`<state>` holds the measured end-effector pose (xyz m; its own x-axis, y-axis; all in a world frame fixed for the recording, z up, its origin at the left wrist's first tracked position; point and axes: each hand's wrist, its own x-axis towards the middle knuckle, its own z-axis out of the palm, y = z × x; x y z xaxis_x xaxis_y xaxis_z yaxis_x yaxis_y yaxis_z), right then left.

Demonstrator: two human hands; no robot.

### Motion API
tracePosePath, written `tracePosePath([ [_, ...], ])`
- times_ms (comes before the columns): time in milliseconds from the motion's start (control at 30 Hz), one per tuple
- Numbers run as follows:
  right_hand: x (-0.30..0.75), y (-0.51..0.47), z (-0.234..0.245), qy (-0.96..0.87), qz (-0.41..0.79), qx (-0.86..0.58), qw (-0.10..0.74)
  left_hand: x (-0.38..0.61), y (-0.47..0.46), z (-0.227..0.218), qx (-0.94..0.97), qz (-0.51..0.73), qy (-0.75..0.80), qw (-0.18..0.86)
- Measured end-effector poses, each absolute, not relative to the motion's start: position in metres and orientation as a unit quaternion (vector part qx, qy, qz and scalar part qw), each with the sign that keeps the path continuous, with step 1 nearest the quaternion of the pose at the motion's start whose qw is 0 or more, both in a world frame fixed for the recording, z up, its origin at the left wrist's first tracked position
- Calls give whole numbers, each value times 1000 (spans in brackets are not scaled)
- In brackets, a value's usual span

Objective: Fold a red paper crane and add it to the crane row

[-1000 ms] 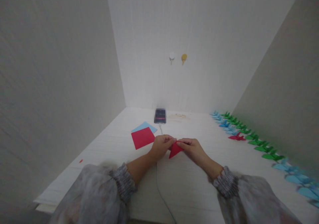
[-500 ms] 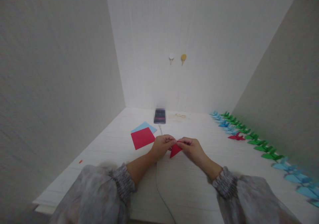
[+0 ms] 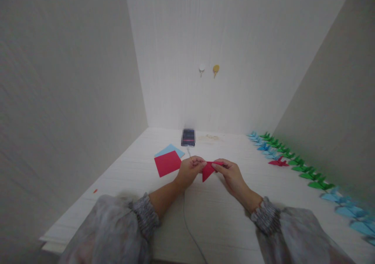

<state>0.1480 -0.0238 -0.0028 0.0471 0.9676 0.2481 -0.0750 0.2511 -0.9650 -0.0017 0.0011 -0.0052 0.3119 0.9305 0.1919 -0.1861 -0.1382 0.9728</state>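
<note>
Between my two hands is a folded piece of red origami paper (image 3: 208, 170), its straight edge on top and a point hanging down. My left hand (image 3: 190, 171) pinches its left end between thumb and fingers. The right end is gripped by my right hand (image 3: 230, 173), thumb in front and fingers behind. Parts of the folds are hidden by the fingers. Just left of my left hand lies a flat red paper square (image 3: 168, 164), partly covering a light blue sheet (image 3: 170, 149).
Rows of folded paper birds, green (image 3: 320, 184) and blue (image 3: 348, 211), line the table's right side, with one red bird (image 3: 279, 162) beside them. A phone-like device (image 3: 188, 137), blurred, lies at the back with a white cable (image 3: 190, 232) running forward. An orange scrap (image 3: 95, 191) lies left.
My right hand has shifted slightly right along the red paper, and its fingertips have parted from my left hand's. More of the paper's upper edge now shows.
</note>
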Motion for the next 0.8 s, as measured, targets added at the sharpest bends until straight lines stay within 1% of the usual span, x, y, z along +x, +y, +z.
tracePosePath([
  [300,147,-26,-3,-555,450,-410,568,-1,0,-10,571,465,313,600],
  [467,147,-26,-3,-573,444,-410,554,-1,0,-10,581,466,319,586],
  [667,147,-26,-2,-583,423,-413,557,-1,1,-12,586,469,316,581],
  [800,148,-26,-4,-591,410,-410,561,0,0,-11,575,466,306,599],
])
